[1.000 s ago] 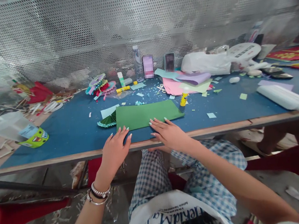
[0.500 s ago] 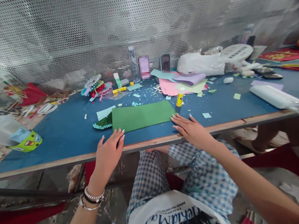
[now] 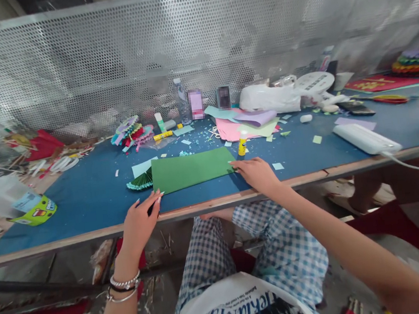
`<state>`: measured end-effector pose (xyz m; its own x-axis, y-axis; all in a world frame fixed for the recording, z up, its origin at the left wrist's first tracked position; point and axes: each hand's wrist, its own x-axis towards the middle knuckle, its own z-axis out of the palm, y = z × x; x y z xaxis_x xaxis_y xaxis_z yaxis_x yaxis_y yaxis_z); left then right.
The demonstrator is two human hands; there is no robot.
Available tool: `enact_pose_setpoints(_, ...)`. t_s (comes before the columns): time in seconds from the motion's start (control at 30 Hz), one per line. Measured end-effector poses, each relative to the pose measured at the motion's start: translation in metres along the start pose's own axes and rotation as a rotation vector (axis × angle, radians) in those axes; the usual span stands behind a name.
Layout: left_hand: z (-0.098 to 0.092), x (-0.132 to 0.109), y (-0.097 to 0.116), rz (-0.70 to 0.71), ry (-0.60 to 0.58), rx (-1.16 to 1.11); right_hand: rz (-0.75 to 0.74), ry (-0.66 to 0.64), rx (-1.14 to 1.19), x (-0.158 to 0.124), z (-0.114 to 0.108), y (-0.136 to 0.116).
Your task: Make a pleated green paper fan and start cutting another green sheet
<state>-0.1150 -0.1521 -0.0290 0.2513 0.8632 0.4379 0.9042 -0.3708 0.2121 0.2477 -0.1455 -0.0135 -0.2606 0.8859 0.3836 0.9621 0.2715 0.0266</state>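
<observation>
A green paper sheet lies on the blue table near its front edge. My left hand touches the sheet's lower left corner with its fingertips, the thumb held apart from them. At the right edge of the sheet, my right hand has its fingers drawn together, pinching the paper's edge. A dark green pleated fan with light blue trim is partly under the sheet's left end, beside a pale blue paper. Behind my right hand stands a yellow glue stick.
Colored papers, a white bag and two phones stand or lie at the back. A white power bank with a cable is at right. A plastic cup stands at left. Paper scraps dot the blue table.
My right hand's spread fingers have closed on the sheet's right edge. The camera view has tilted up and shifted right. My left hand stays at the lower left corner.
</observation>
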Motion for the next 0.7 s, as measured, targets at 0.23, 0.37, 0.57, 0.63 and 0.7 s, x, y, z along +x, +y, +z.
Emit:
enact_pose_setpoints(0.23, -0.015, -0.003, 0.005, -0.173, 0.369, -0.227, -0.111, 0.057, -0.018, 0.004, 0.002, 0.004)
enact_pose_setpoints(0.37, -0.023, -0.016, 0.019, -0.273, 0.506, -0.296, -0.169, 0.041, -0.053, 0.009, -0.001, -0.003)
enact_pose_setpoints(0.57, -0.022, -0.034, 0.043, -0.297, 0.348, -0.455, -0.413, -0.051, -0.173, 0.014, -0.006, 0.006)
enact_pose_setpoints(0.63, -0.021, -0.038, 0.05, -0.291, 0.325, -0.51, -0.472, -0.064, -0.159, 0.017, -0.006, 0.013)
enact_pose_setpoints(0.7, -0.02, -0.04, 0.057, -0.267, 0.292, -0.559, -0.498, -0.076, -0.164, 0.02, -0.005, 0.017)
